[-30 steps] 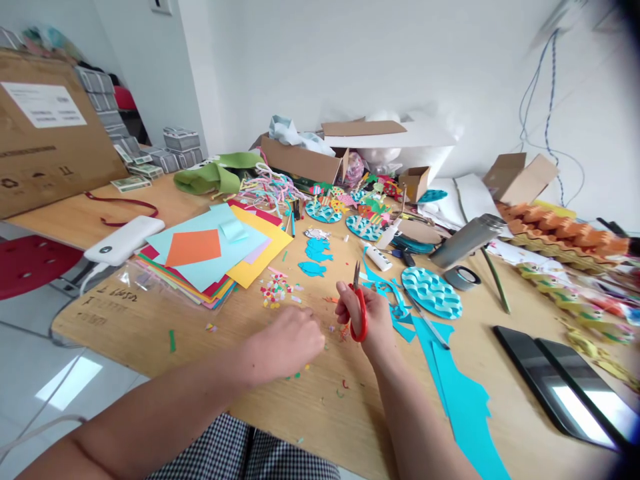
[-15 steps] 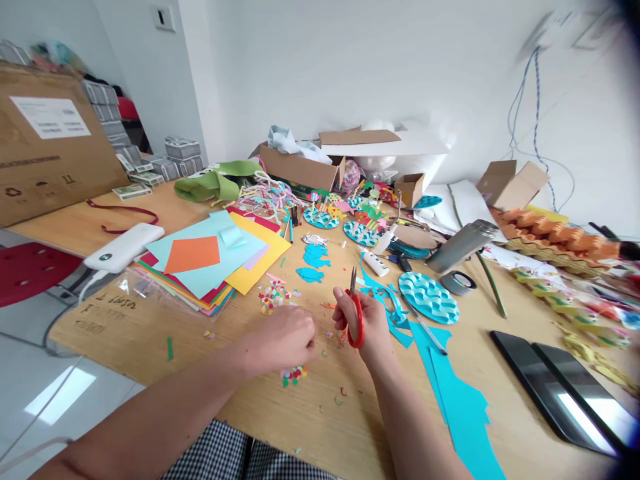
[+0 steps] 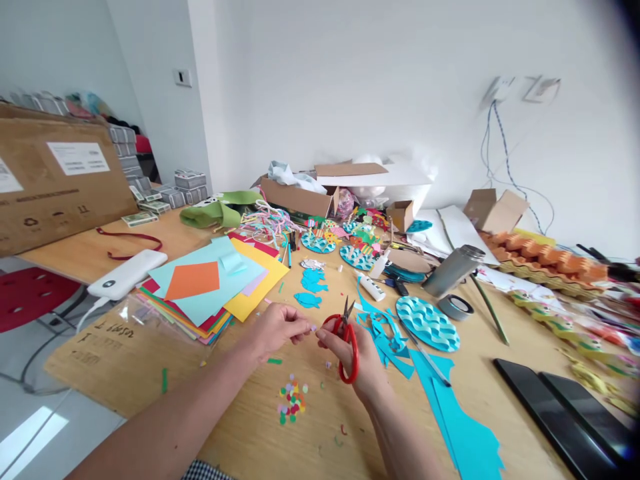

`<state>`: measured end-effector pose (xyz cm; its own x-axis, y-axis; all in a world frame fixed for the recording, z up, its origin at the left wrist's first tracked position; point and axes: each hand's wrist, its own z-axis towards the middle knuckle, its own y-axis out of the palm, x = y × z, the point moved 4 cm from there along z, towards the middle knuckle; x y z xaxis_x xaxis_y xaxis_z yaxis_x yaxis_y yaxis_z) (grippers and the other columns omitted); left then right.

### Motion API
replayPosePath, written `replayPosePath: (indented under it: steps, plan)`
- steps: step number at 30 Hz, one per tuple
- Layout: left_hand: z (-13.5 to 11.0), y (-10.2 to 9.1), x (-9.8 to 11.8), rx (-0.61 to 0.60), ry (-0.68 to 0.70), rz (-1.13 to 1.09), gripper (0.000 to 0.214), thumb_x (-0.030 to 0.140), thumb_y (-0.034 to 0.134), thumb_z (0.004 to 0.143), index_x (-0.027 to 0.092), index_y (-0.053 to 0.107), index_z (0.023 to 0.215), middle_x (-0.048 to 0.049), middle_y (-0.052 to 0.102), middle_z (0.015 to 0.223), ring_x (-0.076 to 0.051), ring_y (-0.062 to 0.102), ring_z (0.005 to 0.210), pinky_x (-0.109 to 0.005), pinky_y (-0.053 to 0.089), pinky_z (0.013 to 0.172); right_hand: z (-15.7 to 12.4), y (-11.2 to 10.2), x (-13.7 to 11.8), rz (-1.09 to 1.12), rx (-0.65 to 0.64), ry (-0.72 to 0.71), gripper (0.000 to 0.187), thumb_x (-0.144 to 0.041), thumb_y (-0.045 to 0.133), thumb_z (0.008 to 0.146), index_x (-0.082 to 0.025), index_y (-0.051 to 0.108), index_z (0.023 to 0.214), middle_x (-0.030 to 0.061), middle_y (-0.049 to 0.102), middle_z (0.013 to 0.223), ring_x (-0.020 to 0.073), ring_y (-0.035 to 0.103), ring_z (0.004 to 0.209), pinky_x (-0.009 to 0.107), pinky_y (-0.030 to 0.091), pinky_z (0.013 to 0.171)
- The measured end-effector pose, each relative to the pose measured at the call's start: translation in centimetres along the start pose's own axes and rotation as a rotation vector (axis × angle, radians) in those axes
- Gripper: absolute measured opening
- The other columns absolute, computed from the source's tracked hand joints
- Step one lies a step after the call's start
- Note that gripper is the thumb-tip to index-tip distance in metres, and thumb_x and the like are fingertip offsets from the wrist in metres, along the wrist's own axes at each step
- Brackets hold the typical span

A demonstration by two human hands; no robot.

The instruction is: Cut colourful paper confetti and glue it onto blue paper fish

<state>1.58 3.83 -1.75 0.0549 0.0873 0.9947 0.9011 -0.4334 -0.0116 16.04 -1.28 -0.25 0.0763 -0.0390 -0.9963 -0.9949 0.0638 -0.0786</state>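
My left hand (image 3: 280,329) is closed in a pinch, with a tiny pale purple paper bit (image 3: 313,328) at its fingertips. Close beside it, my right hand (image 3: 363,353) grips red-handled scissors (image 3: 356,360). Their blades point up and away from me, slightly apart, and the thumb and finger of that hand nearly meet the paper bit. Below my hands lies a pile of coloured paper dots (image 3: 293,402). Blue paper fish (image 3: 307,300) rest beyond my hands. Curled blue paper scraps (image 3: 387,333) lie right of the scissors.
A stack of coloured paper (image 3: 195,317) lies at left beside a white power bank (image 3: 127,275). To the right are a blue wave-patterned oval (image 3: 427,323), a tape roll (image 3: 455,307), a steel flask (image 3: 454,270) and two black phones (image 3: 545,417). A glue bottle (image 3: 371,287) stands behind.
My left hand has gone from a fist to a pinch near my right fingertips. The scissor blades have parted a little. The dots are now more fully in view, and the camera has tilted up.
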Motion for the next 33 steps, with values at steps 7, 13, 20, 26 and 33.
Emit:
replayPosePath:
  steps: [7, 13, 20, 26, 33]
  plan:
    - [-0.26, 0.84, -0.02, 0.001, -0.009, -0.011, 0.022, 0.036, 0.066, 0.063, 0.014, 0.064, 0.062, 0.0022, 0.057, 0.052, -0.011, 0.05, 0.052, -0.023, 0.039, 0.052, 0.02, 0.12, -0.24, -0.03, 0.034, -0.003, 0.035, -0.048, 0.077, 0.063, -0.018, 0.058, 0.064, -0.0003, 0.057, 0.058, 0.0139, 0.049, 0.057, 0.024, 0.038, 0.052]
    - [-0.46, 0.95, 0.15, -0.047, -0.056, -0.08, 0.021, 0.034, 0.066, 0.062, 0.013, 0.064, 0.062, 0.0013, 0.059, 0.054, -0.012, 0.052, 0.053, -0.024, 0.041, 0.054, -0.07, 0.12, -0.28, -0.032, 0.035, -0.009, 0.035, -0.047, 0.076, 0.063, -0.018, 0.057, 0.064, -0.0013, 0.054, 0.058, 0.0139, 0.048, 0.057, 0.024, 0.038, 0.052]
    - [-0.37, 1.01, -0.01, -0.082, -0.066, -0.12, 0.028, 0.039, 0.071, 0.062, 0.012, 0.065, 0.063, 0.0012, 0.059, 0.054, -0.011, 0.051, 0.052, -0.024, 0.041, 0.053, 0.1, 0.0, 0.21, -0.019, 0.049, 0.006, 0.029, -0.038, 0.076, 0.062, -0.018, 0.054, 0.067, -0.0033, 0.053, 0.057, 0.0133, 0.048, 0.057, 0.024, 0.035, 0.053]
    - [-0.37, 1.04, -0.22, -0.07, -0.093, -0.131, 0.031, 0.036, 0.08, 0.053, 0.013, 0.065, 0.067, 0.0025, 0.061, 0.059, -0.009, 0.051, 0.052, -0.024, 0.04, 0.054, 0.07, 0.05, 0.18, -0.05, 0.075, 0.007, 0.026, -0.036, 0.073, 0.062, -0.019, 0.054, 0.066, -0.002, 0.055, 0.058, 0.0145, 0.05, 0.056, 0.024, 0.037, 0.051]
    - [-0.41, 0.99, -0.05, -0.049, -0.094, -0.091, 0.032, 0.04, 0.078, 0.055, 0.012, 0.067, 0.067, 0.0021, 0.059, 0.056, -0.01, 0.05, 0.051, -0.024, 0.038, 0.053, -0.07, -0.16, -0.34, -0.095, 0.09, -0.018, 0.026, -0.04, 0.069, 0.068, -0.018, 0.056, 0.065, -0.0013, 0.057, 0.057, 0.0136, 0.049, 0.056, 0.024, 0.038, 0.054]
